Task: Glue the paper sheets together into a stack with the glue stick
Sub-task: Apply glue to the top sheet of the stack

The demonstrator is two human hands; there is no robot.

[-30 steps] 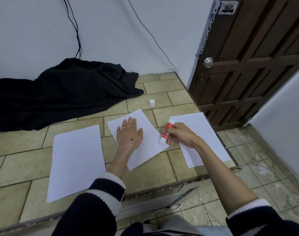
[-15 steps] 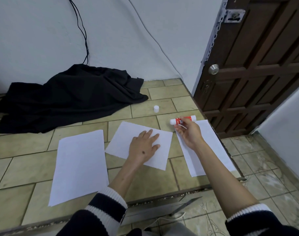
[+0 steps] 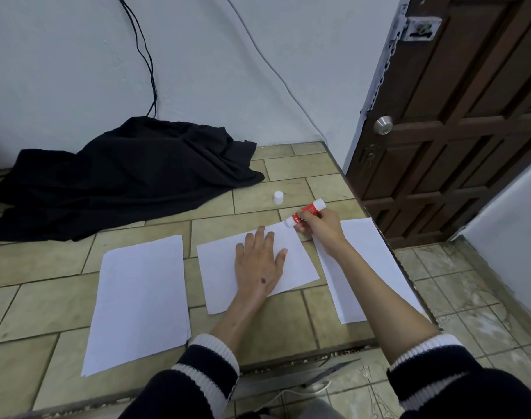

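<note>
A person looks down at their own two arms reaching over a raised, tiled platform [image 3: 291,170]. Both sleeves are cut off by the bottom edge. The printing on the glue stick [image 3: 306,214] is too small to read, and its middle is hidden inside the right hand [image 3: 318,226], whose fingers curl around it. Its white tip touches the far right corner of the middle sheet [image 3: 219,267]. The left hand [image 3: 258,263] lies flat on that sheet, fingers straight and spread, covering much of it. A second sheet [image 3: 140,297] lies to the left, apart from the middle one; whether it is one sheet or several cannot be told. A third sheet [image 3: 370,255] lies to the right, partly hidden under the right forearm. A small white cap [image 3: 278,197] stands on the tiles beyond the glue stick.

The platform has beige tiles and a rough front edge. A heap of black cloth [image 3: 122,173] lies at its far left against a pale wall, where dark cables [image 3: 143,52] hang down. A brown wooden door [image 3: 469,122] with a round metal knob [image 3: 382,124] stands at right, above a lower tiled floor [image 3: 475,300].
</note>
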